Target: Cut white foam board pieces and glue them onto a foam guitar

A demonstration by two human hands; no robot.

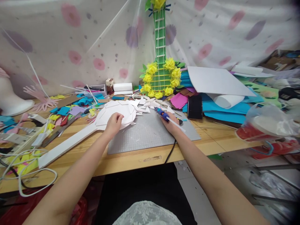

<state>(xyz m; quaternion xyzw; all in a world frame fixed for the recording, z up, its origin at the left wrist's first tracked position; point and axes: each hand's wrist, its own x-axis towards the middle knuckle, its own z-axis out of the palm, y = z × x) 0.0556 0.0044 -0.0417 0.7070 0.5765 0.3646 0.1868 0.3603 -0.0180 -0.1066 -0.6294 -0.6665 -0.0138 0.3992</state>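
My right hand [170, 125] is wrapped round a blue hot glue gun [162, 113], whose clear glue stick juts out at the back. It rests at the right part of a grey cutting mat [150, 134]. My left hand [114, 123] is closed, fingertips pinched together, over the near side of a white guitar-shaped board [70, 143]. Whatever the fingertips hold, if anything, is too small to make out. The board's round body has strips along its edge, and its long neck points to the near left. White paper scraps [142, 105] lie beside the body, at the mat's far edge.
A green guitar model with yellow paper flowers [160, 75] stands against the back curtain. Blue and white sheets [220, 81] and a black phone [195, 107] lie at the right. Coloured scraps, a metal ruler [55, 134] and white cables [35, 175] crowd the left.
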